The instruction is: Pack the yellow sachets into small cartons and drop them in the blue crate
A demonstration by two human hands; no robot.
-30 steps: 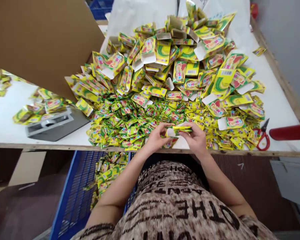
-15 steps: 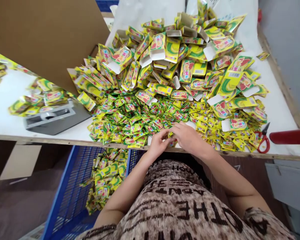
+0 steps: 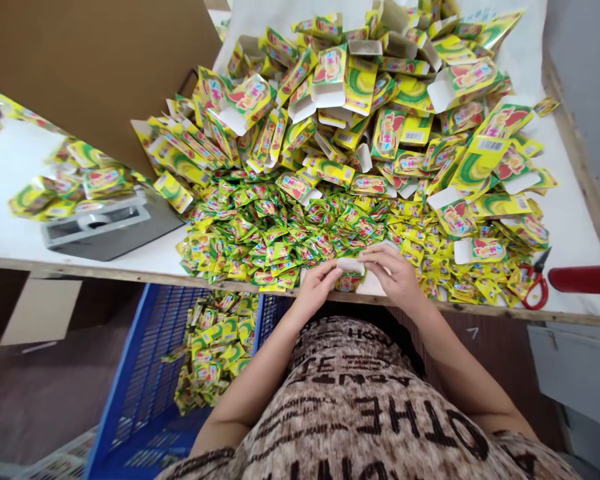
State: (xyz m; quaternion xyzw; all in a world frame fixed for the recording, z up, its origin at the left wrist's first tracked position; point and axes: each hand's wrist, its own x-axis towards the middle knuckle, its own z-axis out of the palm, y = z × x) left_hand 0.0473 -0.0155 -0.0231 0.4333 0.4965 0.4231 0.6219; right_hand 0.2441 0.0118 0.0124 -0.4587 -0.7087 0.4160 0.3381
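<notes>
My left hand (image 3: 316, 285) and my right hand (image 3: 393, 272) meet at the table's front edge. Both pinch one small carton (image 3: 351, 266), whose white flap shows between the fingertips. Right behind the hands lies a wide heap of small yellow-green sachets (image 3: 290, 233). Farther back rises a pile of open yellow-green cartons (image 3: 360, 100), many with white flaps up.
A blue crate (image 3: 145, 373) below the table's left front holds more sachets. A grey metal device (image 3: 105, 227) sits at the left, a brown cardboard sheet (image 3: 90, 67) behind it. Red-handled scissors (image 3: 534, 283) and a red bar (image 3: 585, 279) lie at the right edge.
Half a second ago my right hand reached into the sachet heap; now both hands are back together on the carton. The view has shifted slightly down and left.
</notes>
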